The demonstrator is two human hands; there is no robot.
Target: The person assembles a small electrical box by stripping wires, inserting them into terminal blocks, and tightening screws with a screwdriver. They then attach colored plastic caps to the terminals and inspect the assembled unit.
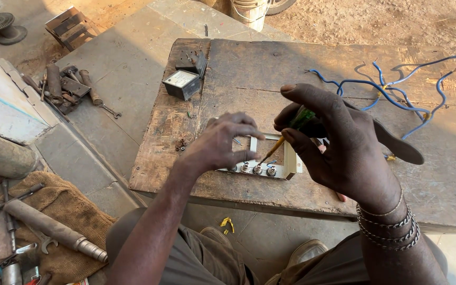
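**Screwdriver tip working at a row of terminals on a pale frame**

Screwdriver (291,128) work is the step in hand, by the look of it: the right hand (344,148) is pinching the green handle between thumb and fingers, and the thin orange shaft is slanting down and to the left until its tip is sitting at the near edge of a pale rectangular frame (286,158). That frame is lying flat on the wooden worktop (249,74), close to its near edge and roughly midway along it. A row of small round metal terminals (258,169) is running along the frame's near side, and the tip is meeting the frame just above them; whether it is seated in a screw head is too small to tell.

The left hand (222,142) is steadying the frame from the left, fingers curled and pressing on its top and left part, holding nothing else.

Farther back on the worktop a small grey box-shaped meter (181,83) is standing, with a dark block just behind it. Blue wires (397,89) are trailing across the far right. A little heap of tiny screws (180,143) is lying to the left of the frame.

As a judgement, the next move is calling for the tip to stay square in the fastener while the right grip is twisting the handle, and for the left hand to be pressing firmly so the light frame is not spinning or sliding toward the edge.
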